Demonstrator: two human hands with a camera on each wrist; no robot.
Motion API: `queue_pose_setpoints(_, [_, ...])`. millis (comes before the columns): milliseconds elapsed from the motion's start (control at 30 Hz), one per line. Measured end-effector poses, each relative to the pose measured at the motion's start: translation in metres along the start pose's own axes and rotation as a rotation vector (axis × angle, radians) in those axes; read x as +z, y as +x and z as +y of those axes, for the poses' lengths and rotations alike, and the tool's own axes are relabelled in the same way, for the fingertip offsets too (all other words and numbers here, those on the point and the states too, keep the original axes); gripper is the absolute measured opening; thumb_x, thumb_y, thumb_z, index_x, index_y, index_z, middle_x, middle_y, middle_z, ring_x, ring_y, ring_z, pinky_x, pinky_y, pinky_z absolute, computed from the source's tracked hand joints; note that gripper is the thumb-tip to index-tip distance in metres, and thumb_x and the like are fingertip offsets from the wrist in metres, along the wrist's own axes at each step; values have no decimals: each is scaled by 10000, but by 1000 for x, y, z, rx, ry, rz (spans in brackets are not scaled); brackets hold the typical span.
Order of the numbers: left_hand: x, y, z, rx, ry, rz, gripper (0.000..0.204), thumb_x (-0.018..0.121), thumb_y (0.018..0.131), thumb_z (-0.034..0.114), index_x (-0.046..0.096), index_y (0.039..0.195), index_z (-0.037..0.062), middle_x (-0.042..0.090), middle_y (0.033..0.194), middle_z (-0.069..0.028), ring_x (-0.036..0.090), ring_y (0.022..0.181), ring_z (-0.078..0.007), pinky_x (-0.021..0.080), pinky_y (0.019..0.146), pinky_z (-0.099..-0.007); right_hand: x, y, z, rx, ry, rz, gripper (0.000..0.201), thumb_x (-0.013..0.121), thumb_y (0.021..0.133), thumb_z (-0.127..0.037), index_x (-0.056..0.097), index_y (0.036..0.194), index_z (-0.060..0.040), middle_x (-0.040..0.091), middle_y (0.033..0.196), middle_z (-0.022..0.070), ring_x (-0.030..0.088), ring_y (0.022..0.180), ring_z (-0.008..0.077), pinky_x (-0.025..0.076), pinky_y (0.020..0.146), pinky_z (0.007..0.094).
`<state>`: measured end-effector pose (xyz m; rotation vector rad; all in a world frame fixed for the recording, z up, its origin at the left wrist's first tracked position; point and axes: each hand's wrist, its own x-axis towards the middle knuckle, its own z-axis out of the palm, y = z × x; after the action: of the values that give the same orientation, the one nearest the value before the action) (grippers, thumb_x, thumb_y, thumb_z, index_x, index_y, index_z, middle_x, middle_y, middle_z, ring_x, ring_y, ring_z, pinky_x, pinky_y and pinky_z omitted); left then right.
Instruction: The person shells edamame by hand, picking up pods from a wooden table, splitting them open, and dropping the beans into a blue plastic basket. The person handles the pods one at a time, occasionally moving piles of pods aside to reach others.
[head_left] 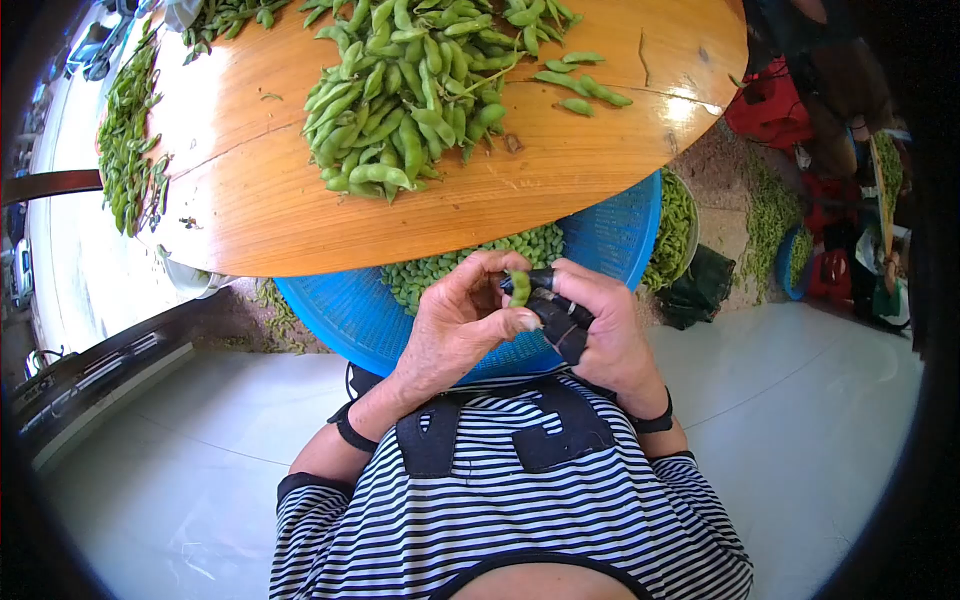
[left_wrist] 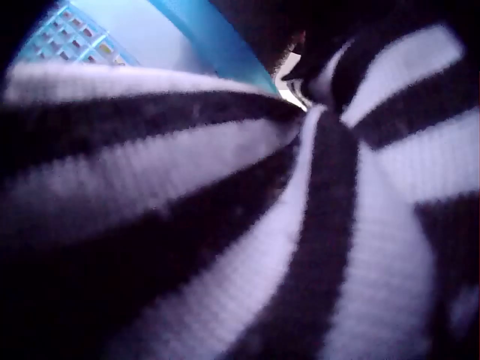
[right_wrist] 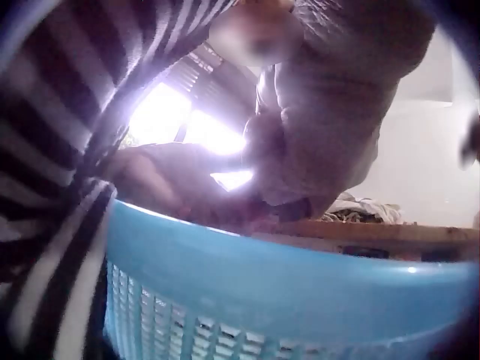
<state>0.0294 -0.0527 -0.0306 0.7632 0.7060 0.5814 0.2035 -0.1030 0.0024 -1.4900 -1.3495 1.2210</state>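
Note:
In the head view, a green soybean pod [head_left: 519, 288] stands between both hands, over the blue basket [head_left: 320, 318]. My left hand [head_left: 455, 318] pinches it between thumb and fingertips. Black coverings wrap the thumb and fingers of my right hand [head_left: 608, 325], which curl in and grip the pod's right side. Shelled green beans [head_left: 405, 284] lie in the basket below. Striped shirt cloth [left_wrist: 225, 157] fills most of the left wrist view, hiding that hand. The right wrist view takes in the basket's rim [right_wrist: 285, 262] and large blurred shapes above it.
A wooden table [head_left: 240, 215] overhangs the basket and bears a large heap of soybean pods [head_left: 400, 100]. More pods [head_left: 128, 130] lie along its left edge, and several loose ones [head_left: 578, 105] at right. Beside the basket stands a bowl of pods [head_left: 675, 235]; red stools [head_left: 770, 110] are farther right.

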Motion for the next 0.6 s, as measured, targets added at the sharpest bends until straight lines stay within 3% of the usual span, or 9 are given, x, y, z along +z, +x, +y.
queue_pose_setpoints(67, [1,0,5,-3,349,23,298,673,912,105,592,1184,16,608,747,-16,552,586,-82,415,491,-211,2,-1,-2,-82,-156,26,115,629,745,15,574,846,13,445,712,120,489,630,290,384,574,337])
queue_pose_setpoints(167, [6,0,12,118,576,16,248,670,900,50,601,1127,-22,601,642,-38,587,555,-100,460,503,-251,-5,-3,0,-66,-121,-23,140,639,725,16,571,847,19,451,716,133,492,638,322,396,585,355])
queue_pose_setpoints(267, [2,3,15,208,785,-54,217,610,939,57,595,1132,-42,634,663,-79,627,564,-122,488,502,-266,-8,-2,9,-52,-171,-42,134,649,734,10,596,857,15,475,721,127,515,645,304,402,590,356])
queue_pose_setpoints(300, [-1,4,17,208,785,-54,217,610,939,57,595,1132,-42,634,663,-79,627,564,-122,488,502,-266,-8,-1,9,-53,-172,-42,134,649,734,10,596,857,15,475,721,127,515,645,304,402,590,356])
queue_pose_setpoints(400, [-11,5,23,-95,465,-169,214,532,985,75,594,1142,-57,664,710,-85,652,605,-121,510,500,-247,-5,-1,13,-63,-50,-43,142,660,734,2,624,872,13,507,733,121,531,658,292,409,601,344])
queue_pose_setpoints(433, [-13,5,21,-93,468,-170,214,532,985,75,594,1142,-57,664,710,-85,652,605,-121,510,500,-247,-3,-2,19,-88,-49,-40,131,666,754,-6,636,880,12,513,726,113,530,644,267,408,593,329])
queue_pose_setpoints(500, [-15,4,16,-174,268,-115,294,546,978,78,572,1240,-51,696,883,-123,654,633,-151,533,502,-242,-6,-4,19,-111,-49,-37,120,672,773,-15,649,888,11,518,719,106,530,630,241,407,585,313])
queue_pose_setpoints(600, [-12,4,16,-96,226,-14,189,594,953,59,634,1101,-52,663,750,-62,636,621,-87,497,494,-217,-13,-9,9,46,-65,137,110,678,859,-79,676,938,-2,500,680,54,481,592,105,386,544,248])
